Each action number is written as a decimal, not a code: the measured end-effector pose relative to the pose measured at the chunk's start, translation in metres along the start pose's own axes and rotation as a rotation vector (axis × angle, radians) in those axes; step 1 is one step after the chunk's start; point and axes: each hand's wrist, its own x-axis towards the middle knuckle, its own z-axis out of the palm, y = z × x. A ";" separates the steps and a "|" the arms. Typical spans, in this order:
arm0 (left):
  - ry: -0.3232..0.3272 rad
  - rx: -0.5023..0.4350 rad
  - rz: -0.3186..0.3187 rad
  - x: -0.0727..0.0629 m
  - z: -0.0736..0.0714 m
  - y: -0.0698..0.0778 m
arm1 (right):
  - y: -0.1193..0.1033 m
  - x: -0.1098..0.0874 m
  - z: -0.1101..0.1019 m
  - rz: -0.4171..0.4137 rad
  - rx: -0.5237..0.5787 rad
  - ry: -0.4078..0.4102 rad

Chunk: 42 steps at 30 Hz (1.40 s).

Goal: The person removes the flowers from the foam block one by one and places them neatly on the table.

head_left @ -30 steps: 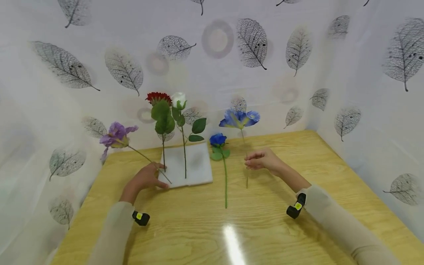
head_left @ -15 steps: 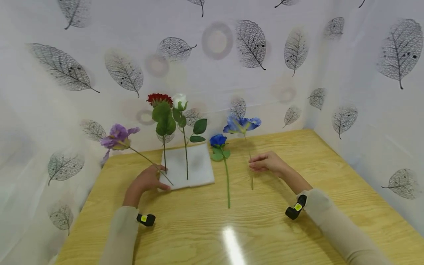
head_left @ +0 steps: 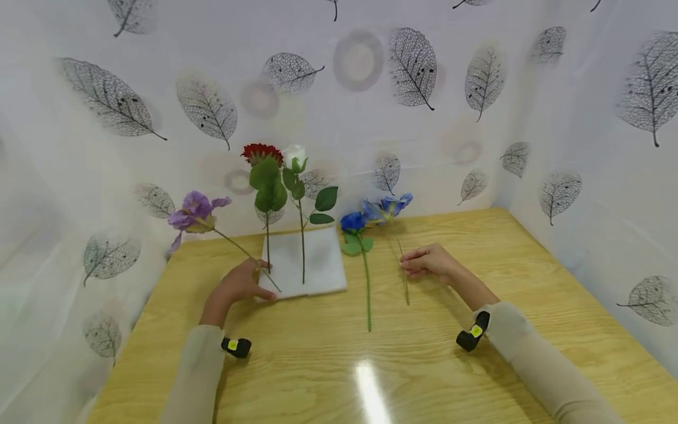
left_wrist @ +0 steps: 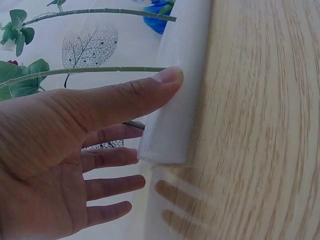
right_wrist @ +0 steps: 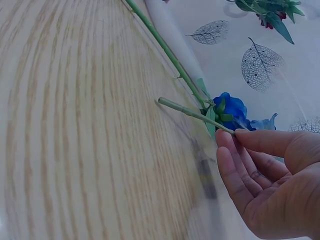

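Note:
My left hand (head_left: 241, 285) grips the left front corner of a white foam block (head_left: 323, 268), the thumb on its front side. In the left wrist view the ring and little fingers stretch out, touching nothing. From the block rise a red flower (head_left: 263, 153), a white rose (head_left: 295, 155) and a leaning purple flower (head_left: 196, 215), whose stem crosses by my left fingers. My right hand (head_left: 431, 262) pinches the stem of a light blue flower (head_left: 392, 206) between thumb and fingertips. Its bare stem end (right_wrist: 172, 104) points out past the fingers, over the table.
A dark blue rose (head_left: 352, 222) with a green stem lies on the wooden table (head_left: 296, 365) between the block and my right hand. A pale curtain (head_left: 339, 118) with leaf prints hangs behind and at both sides.
My right hand has drawn slightly right and nearer with the light blue flower, whose bloom has sunk lower towards the blue rose. My left hand stays at the foam block.

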 end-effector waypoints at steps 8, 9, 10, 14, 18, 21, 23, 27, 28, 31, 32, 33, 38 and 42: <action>0.001 -0.012 0.010 0.002 -0.001 -0.004 | -0.001 0.002 0.003 0.030 0.013 -0.006; 0.000 -0.013 0.010 0.002 -0.001 -0.004 | -0.002 0.001 0.004 0.032 0.003 -0.008; 0.000 -0.012 0.012 0.002 -0.001 -0.004 | -0.002 0.001 0.004 0.036 -0.007 -0.007; 0.004 -0.010 0.021 0.002 0.000 -0.004 | -0.002 0.001 0.004 0.049 -0.055 -0.016; 0.008 -0.002 0.020 0.002 0.000 -0.004 | -0.002 0.003 0.005 0.064 -0.086 -0.035; 0.007 -0.002 0.019 0.001 -0.001 -0.003 | -0.002 0.005 0.006 0.070 -0.103 -0.053; 0.005 -0.009 0.018 0.001 -0.001 -0.003 | -0.002 0.006 0.007 0.077 -0.109 -0.055; -0.001 -0.023 0.018 0.001 -0.001 -0.002 | -0.003 0.007 0.009 0.081 -0.134 -0.071; -0.002 -0.025 0.018 0.001 -0.002 -0.002 | -0.003 0.007 0.010 0.082 -0.137 -0.076; -0.006 -0.024 0.019 0.001 -0.002 -0.003 | -0.003 0.009 0.012 0.090 -0.146 -0.089; -0.008 -0.022 0.021 0.001 -0.002 -0.003 | -0.003 0.009 0.013 0.092 -0.147 -0.093; -0.009 -0.025 0.018 0.002 -0.002 -0.003 | -0.003 0.009 0.013 0.092 -0.151 -0.099; -0.009 -0.032 0.014 0.002 -0.001 -0.003 | -0.005 0.008 0.014 0.094 -0.157 -0.105; -0.008 -0.036 0.017 0.002 -0.002 -0.002 | -0.006 0.007 0.014 0.092 -0.171 -0.106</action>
